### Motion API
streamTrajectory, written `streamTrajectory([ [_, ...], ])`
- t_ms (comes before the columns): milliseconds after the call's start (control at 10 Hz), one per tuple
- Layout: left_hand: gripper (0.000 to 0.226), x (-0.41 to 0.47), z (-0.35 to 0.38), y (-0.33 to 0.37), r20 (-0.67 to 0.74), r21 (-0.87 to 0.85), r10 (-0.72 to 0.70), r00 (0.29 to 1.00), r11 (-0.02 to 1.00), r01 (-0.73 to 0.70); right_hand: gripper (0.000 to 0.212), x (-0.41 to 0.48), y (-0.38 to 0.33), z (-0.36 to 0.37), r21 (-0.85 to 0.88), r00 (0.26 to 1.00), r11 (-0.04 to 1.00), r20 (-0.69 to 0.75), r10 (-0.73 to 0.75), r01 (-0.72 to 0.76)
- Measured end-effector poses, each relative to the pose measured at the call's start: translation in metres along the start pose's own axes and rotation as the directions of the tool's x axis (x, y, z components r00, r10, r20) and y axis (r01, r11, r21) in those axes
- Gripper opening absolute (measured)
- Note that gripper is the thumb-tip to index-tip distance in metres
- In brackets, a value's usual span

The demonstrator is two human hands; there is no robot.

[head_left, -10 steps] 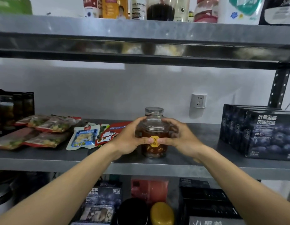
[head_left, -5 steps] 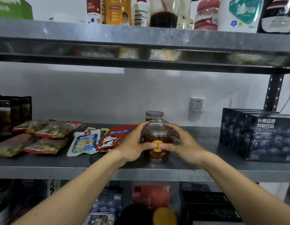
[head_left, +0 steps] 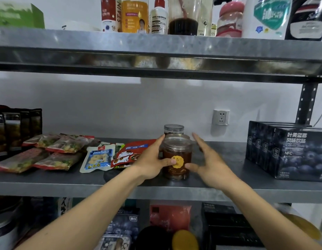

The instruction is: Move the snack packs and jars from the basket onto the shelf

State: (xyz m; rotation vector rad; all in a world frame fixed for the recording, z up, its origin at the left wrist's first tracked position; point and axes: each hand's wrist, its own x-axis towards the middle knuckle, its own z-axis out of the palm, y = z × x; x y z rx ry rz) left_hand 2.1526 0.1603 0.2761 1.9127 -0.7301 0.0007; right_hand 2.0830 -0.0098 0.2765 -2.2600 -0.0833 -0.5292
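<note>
At the left of the middle shelf (head_left: pixel 228 188) the snack packs (head_left: pixel 54 150) are lying flat in a loose, overlapping spread. A white-and-blue pack (head_left: pixel 98 157) and a red pack (head_left: pixel 131 154) are lying beside them toward the centre.

Next, the left hand (head_left: pixel 149 163) is cupping the front jar (head_left: pixel 178 150), with its thumb lying across the yellow label and its fingers reaching along the jar's left wall. The front jar is standing upright on the shelf near the front edge, directly before a rear jar (head_left: pixel 173 129) of the same kind (whether the two are touching cannot be told).

The right hand (head_left: pixel 210 165) is hovering just beside the jar's right wall, its fingers straight and spread, holding nothing. Its thumb tip is sitting very near the wall, but contact is unclear. Further right, dark drink boxes (head_left: pixel 291 152) are standing well apart from the jar.

By its look, the jar is handling like a stiff, clear plastic tub. It is filled with something dark, so it is probably moderately heavy, and its smooth wall is likely slippery. Taking it round the mid-body with both palms, or across the lid, seems safest. The basket is not showing in this view.
</note>
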Motion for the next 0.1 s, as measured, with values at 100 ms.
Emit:
streamTrajectory([
  [100,0.077,-0.0005,-0.0017,0.0051,-0.060,0.105,0.022,0.998,0.994,-0.016,0.066,-0.0352,-0.0156,-0.0176,0.176,0.905,0.967,-0.416,-0.094,0.182],
])
